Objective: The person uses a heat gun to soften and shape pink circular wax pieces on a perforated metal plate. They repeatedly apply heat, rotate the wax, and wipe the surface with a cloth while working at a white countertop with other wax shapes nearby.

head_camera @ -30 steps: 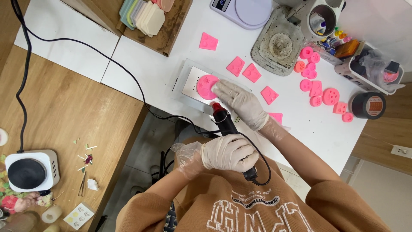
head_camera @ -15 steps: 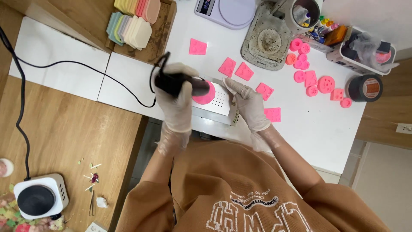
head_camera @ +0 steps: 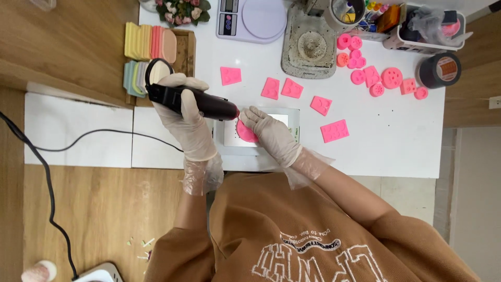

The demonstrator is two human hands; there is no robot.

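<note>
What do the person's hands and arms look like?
Both the left hand and the right hand wear thin, whitish see-through gloves with loose, crinkly cuffs. The arms are in long brown sleeves of a sweatshirt with white lettering on the chest.
</note>
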